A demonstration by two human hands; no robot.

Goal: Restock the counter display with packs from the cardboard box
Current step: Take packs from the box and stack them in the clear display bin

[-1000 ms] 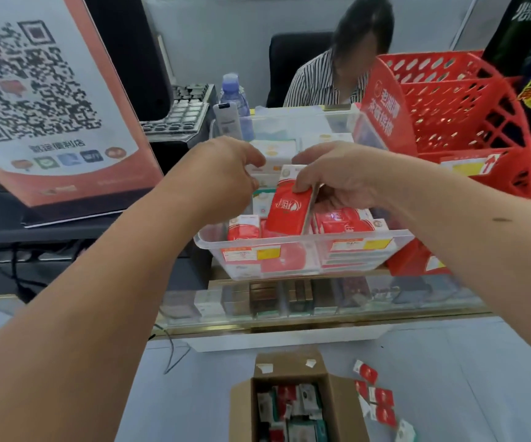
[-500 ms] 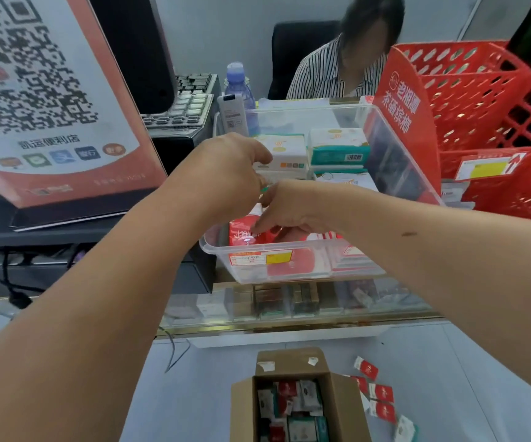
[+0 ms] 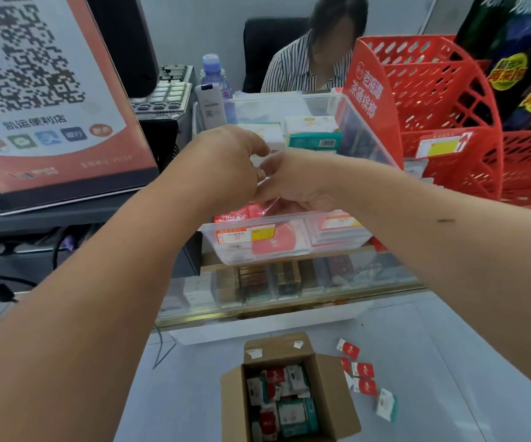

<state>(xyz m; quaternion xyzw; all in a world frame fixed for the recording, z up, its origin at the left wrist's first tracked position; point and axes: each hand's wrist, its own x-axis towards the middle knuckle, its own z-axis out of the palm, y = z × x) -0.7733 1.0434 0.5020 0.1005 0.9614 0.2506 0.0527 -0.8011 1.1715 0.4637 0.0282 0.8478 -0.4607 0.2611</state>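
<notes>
The clear display tray (image 3: 235, 255) has taken in the red pack (image 3: 235, 216) held upright over it a second ago: one more stocked, we judge. Below the tray, one cardboard box (image 3: 331, 387) stands open. Our left hand (image 3: 225, 164) and right hand (image 3: 292, 183) meet above the tray, fingers curled; we cannot tell whether they grip anything. Five loose packs (image 3: 364, 370) lie below the tray too.
</notes>
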